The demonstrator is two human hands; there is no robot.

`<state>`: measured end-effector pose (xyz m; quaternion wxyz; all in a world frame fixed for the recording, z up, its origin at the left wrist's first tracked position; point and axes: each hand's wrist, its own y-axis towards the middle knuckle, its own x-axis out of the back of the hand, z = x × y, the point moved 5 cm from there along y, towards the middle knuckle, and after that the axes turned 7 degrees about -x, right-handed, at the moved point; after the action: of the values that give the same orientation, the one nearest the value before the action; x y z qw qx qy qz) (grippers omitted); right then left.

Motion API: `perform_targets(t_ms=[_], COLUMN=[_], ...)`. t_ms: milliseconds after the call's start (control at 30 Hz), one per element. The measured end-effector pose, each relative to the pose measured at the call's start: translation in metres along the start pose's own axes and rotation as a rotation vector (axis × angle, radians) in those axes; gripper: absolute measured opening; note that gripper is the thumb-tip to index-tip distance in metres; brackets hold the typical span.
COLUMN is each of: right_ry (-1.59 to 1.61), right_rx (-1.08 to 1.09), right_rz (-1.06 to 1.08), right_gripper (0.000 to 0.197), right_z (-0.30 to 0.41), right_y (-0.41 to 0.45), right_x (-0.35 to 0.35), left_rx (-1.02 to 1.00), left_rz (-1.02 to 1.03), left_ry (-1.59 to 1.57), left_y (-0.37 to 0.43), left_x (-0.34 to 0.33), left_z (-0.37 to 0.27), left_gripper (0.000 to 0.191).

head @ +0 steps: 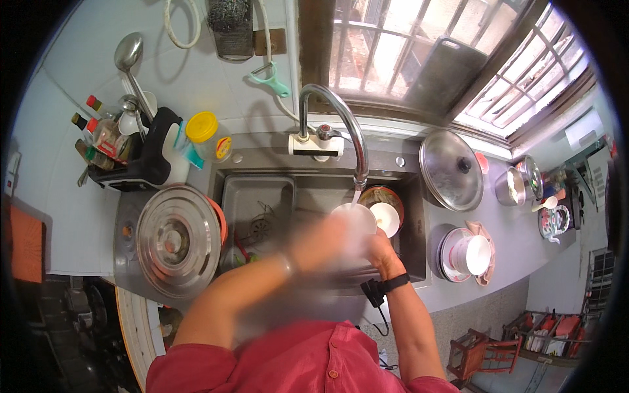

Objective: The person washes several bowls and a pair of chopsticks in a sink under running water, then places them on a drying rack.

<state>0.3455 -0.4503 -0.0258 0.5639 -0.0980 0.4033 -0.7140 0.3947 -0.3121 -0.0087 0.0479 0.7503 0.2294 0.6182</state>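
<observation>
Water runs from the curved metal faucet (362, 147) into a white bowl (361, 216), which my right hand (383, 251) grips by its near right side over the sink. My left hand (327, 240) is blurred, at the bowl's left side and partly over it; whether it grips anything cannot be made out. Just right of the held bowl, a smaller white bowl (385, 219) sits in the sink, against a reddish-rimmed dish (399, 196) with something in it. A grey rectangular basin (231, 196) fills the sink's left side, with red and green bits near its front.
Left of the sink lies a large round metal lid (167, 245) over an orange-red vessel (220, 218). A domed lid (452, 172) and stacked bowls and plates (475, 255) stand on the right counter. A yellow-capped jar (202, 127) and a utensil holder (164, 147) are at the back left.
</observation>
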Motion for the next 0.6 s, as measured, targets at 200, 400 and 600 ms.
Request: perform_targets(t_ms=[200, 400, 600], right_ry=[-0.088, -0.084, -0.079], right_rx=[0.003, 0.014, 0.018], right_rz=[0.008, -0.054, -0.043], right_gripper=[0.062, 0.060, 0.059], right_z=[0.005, -0.003, -0.001], right_y=[0.001, 0.006, 0.005], right_x=[-0.005, 0.000, -0.002], left_rx=[0.073, 0.099, 0.084], left_rz=[0.016, 0.193, -0.016], left_ry=[-0.006, -0.004, 0.014], left_y=[-0.009, -0.016, -0.015], left_x=[-0.022, -0.043, -0.033], left_z=[0.007, 0.008, 0.006], left_gripper=[0.028, 0.021, 0.015])
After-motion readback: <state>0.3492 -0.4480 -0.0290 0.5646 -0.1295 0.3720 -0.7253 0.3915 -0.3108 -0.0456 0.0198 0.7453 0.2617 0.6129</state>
